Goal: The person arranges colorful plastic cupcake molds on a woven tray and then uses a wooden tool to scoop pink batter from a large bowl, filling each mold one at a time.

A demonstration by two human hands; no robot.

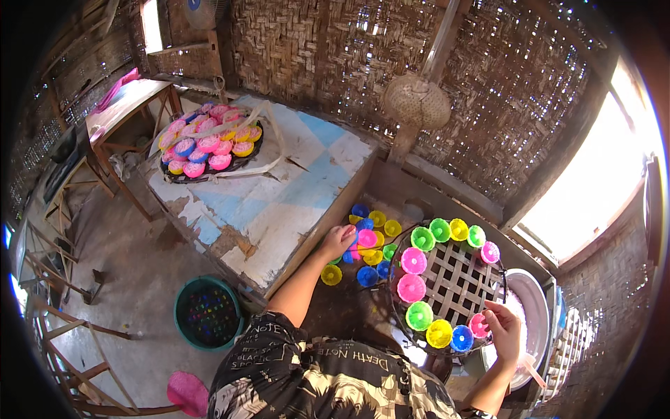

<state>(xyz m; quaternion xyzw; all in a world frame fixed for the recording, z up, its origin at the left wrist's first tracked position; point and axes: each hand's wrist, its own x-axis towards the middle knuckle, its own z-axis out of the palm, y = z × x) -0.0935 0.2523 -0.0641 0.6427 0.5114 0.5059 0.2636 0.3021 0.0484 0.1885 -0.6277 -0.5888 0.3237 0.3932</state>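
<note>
My right hand [501, 331] has its fingers at a pink fluted plastic cup [478, 326] on the rim of a round woven tray [455, 277]; whether it grips the cup is unclear. Green, yellow, blue and pink cups stand in a ring along the tray's edge. My left hand [338, 242] is beside a loose pile of coloured cups, close to a pink cup [367, 238]; its fingers are curled and what they hold cannot be made out. Several more cups lie around there, such as a yellow cup [331, 275] and a blue cup [367, 276].
A worn table [314, 194] at the left bears a basket of cups filled with pink-white shreds [208, 143] and a pale strap. A large basin [539, 314] with pale contents and a pink-handled tool [533, 371] stands beyond the tray. A green tub [180, 314] is on the floor.
</note>
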